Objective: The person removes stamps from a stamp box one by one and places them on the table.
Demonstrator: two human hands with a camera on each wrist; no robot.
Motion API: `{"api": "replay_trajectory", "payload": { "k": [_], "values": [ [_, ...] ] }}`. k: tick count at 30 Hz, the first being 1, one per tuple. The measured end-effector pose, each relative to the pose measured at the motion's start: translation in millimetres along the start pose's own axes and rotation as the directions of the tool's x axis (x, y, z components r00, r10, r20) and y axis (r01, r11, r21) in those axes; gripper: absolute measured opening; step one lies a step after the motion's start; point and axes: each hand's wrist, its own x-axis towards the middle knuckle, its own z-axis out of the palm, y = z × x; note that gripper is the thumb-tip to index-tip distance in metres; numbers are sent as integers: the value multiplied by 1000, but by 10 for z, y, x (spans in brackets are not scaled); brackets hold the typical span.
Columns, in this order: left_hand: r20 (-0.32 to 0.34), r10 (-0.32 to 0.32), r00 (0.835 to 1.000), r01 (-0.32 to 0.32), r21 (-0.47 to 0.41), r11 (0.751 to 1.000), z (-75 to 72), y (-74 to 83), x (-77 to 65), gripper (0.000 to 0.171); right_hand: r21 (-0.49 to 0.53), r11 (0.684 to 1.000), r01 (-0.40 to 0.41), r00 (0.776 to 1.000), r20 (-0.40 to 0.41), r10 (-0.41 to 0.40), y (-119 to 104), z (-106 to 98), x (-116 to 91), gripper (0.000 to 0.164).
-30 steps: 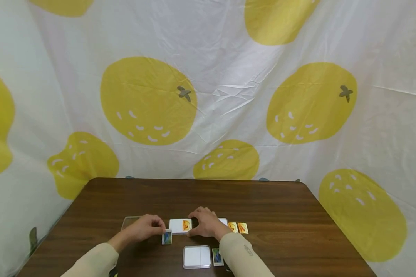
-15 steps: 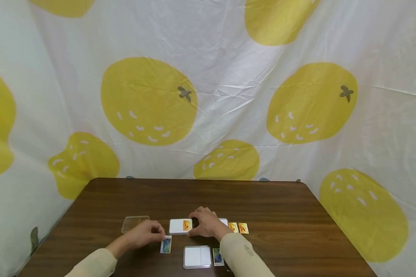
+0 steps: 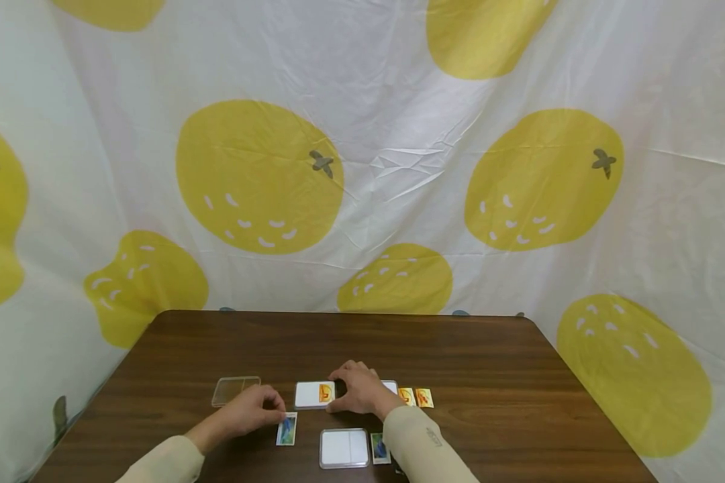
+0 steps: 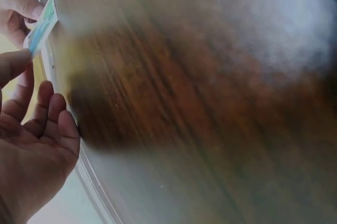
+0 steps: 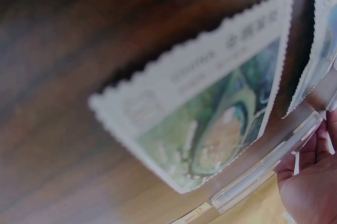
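My left hand (image 3: 250,409) pinches a small perforated postage stamp (image 3: 286,430) with a blue-green picture by its top edge, thumb and forefinger on it. In the left wrist view, the tilted stamp (image 4: 45,27) extends from the fingertips of my left hand (image 4: 39,140). My right hand (image 3: 358,390) holds the right end of a flat clear case (image 3: 309,396), its thumb on the near edge and fingers on the far edge. The case has a white insert, with an orange stamp (image 3: 325,393) at its right. The right palm is hidden in the head view.
An empty-looking clear lid (image 3: 235,389) lies left. Nearer me is another clear case (image 3: 343,448) with a white insert, a green-blue stamp (image 3: 380,448) beside it. Partly behind my right hand is a third case (image 3: 390,386), with two orange stamps (image 3: 423,398) to its right.
My left hand has drawn back slightly left and toward me with the stamp, moving it away from the held case. The right hand has stayed in place.
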Motion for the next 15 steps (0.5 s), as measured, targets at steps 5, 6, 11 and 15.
{"api": "replay_trajectory", "payload": {
  "k": [5, 6, 11, 15],
  "values": [
    [-12, 2, 1000, -2, 58, 998, 7, -32, -4, 10, -4, 1000, 5, 1000, -1, -5, -4, -9, 0, 56],
    [-12, -2, 1000, 3, 69, 998, 10, -34, -4, 11, -3, 1000, 4, 1000, -1, -4, -5, -9, 1, 56],
    [-19, 21, 1000, -18, 146, 989, 17, -38, -2, 12, -6, 1000, 4, 1000, -2, -4, -5, -8, 2, 56],
    [-16, 45, 999, -41, 191, 981, 16, -56, -2, 13, -13, 1000, 6, 1000, -1, -6, -4, -7, 1, 56]
  ]
}}
